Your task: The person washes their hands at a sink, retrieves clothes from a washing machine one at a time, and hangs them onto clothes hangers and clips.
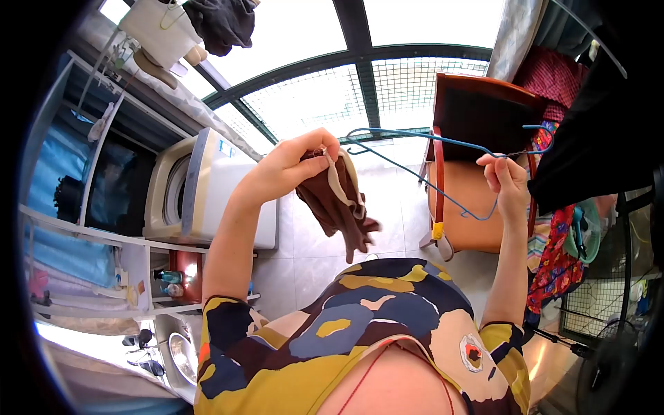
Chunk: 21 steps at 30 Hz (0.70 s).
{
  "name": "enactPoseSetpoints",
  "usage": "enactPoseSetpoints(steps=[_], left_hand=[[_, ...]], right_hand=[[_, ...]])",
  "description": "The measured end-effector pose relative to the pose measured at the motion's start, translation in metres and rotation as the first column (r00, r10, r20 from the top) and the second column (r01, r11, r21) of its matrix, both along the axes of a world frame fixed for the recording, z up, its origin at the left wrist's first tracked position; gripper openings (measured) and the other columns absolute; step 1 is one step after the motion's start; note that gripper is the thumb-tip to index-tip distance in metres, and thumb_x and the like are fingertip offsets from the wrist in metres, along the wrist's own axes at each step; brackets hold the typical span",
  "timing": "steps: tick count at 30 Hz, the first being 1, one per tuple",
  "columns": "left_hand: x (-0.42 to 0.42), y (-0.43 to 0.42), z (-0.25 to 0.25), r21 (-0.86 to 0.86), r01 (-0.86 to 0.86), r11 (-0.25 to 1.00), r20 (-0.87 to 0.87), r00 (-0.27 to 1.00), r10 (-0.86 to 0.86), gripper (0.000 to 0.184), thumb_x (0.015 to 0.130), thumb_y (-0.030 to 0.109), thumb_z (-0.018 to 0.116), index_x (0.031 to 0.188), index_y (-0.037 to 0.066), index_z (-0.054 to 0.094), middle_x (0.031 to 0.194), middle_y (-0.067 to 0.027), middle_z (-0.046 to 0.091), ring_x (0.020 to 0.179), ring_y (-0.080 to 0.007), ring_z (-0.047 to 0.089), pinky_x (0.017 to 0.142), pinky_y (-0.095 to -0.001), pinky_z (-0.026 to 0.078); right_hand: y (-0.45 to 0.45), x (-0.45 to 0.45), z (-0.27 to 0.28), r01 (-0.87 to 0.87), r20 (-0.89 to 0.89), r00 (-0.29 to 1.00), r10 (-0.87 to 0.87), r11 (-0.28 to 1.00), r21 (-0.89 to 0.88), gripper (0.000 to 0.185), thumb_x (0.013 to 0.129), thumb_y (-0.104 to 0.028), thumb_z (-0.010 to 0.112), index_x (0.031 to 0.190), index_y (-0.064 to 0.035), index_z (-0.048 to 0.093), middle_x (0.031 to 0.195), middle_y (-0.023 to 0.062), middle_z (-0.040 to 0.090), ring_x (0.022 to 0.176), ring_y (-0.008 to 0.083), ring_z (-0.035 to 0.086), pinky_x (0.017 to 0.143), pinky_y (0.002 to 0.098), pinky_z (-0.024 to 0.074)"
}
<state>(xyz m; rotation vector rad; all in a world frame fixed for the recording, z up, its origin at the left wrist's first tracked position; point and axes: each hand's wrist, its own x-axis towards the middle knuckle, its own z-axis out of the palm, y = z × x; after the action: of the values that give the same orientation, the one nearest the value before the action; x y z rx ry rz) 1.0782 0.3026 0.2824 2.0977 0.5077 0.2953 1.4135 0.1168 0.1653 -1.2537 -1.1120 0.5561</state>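
In the head view my left hand [294, 166] pinches the edge of a brown garment with cream trim [330, 194] between thumb and fingers. The garment hangs bunched and its lower end is blurred, so its kind is unclear. My right hand [509, 183] grips a blue wire hanger [443, 137] near its neck. The hook points right, and the hanger's body stretches left toward the garment. A gap shows between the hanger's far corner and the cloth.
A white washing machine [232, 183] stands on the left beside shelving [149, 277]. To the right is a wooden chair [465, 200] with a tan seat. Floral cloth [553, 277] and a green basin [589, 232] lie beyond it. Windows [304, 100] line the far side.
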Motion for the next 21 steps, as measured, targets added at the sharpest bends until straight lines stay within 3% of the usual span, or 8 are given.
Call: enactPoseSetpoints(steps=[9,15,18,21], left_hand=[[-0.012,0.007,0.006,-0.011,0.025,1.0,-0.088,0.996,-0.026,0.006,0.093,0.01,0.048,0.097,0.009,0.054,0.078,-0.0003,0.054,0.073,-0.0095,0.049,0.068,-0.0257,0.041],[-0.018,0.005,0.005,0.068,0.048,0.997,-0.045,0.998,-0.045,0.006,0.092,0.011,0.05,0.096,0.008,0.054,0.078,-0.0008,0.055,0.074,-0.0099,0.05,0.068,-0.0266,0.042],[-0.017,0.002,0.012,0.004,0.015,1.0,-0.121,0.993,-0.014,0.007,0.091,0.006,0.049,0.097,0.009,0.052,0.088,0.0001,0.054,0.085,-0.0089,0.049,0.077,-0.0234,0.04],[-0.012,-0.005,0.014,-0.002,0.001,1.0,-0.138,0.99,-0.001,0.007,0.091,0.006,0.049,0.096,0.009,0.053,0.09,0.0,0.055,0.084,-0.0093,0.05,0.075,-0.0247,0.042]], right_hand=[[0.01,-0.017,-0.004,-0.122,-0.003,0.993,0.122,0.991,-0.064,0.04,0.101,-0.035,0.047,0.087,-0.0033,0.068,0.059,-0.0063,0.042,0.052,0.001,0.032,0.048,0.0189,0.0211],[0.022,-0.021,-0.004,-0.155,0.006,0.988,0.156,0.985,-0.077,0.038,0.1,-0.032,0.048,0.085,-0.0026,0.068,0.059,-0.0061,0.044,0.052,0.0012,0.034,0.048,0.0185,0.0225],[0.031,-0.03,-0.005,-0.193,0.02,0.981,0.195,0.978,-0.079,0.034,0.1,-0.026,0.05,0.085,-0.0018,0.069,0.057,-0.006,0.041,0.051,0.0025,0.033,0.048,0.0199,0.0242],[0.041,-0.046,-0.001,-0.246,0.002,0.969,0.248,0.963,-0.11,0.033,0.1,-0.023,0.05,0.084,-0.0006,0.068,0.057,-0.0064,0.041,0.052,0.0024,0.034,0.048,0.0204,0.0249]])
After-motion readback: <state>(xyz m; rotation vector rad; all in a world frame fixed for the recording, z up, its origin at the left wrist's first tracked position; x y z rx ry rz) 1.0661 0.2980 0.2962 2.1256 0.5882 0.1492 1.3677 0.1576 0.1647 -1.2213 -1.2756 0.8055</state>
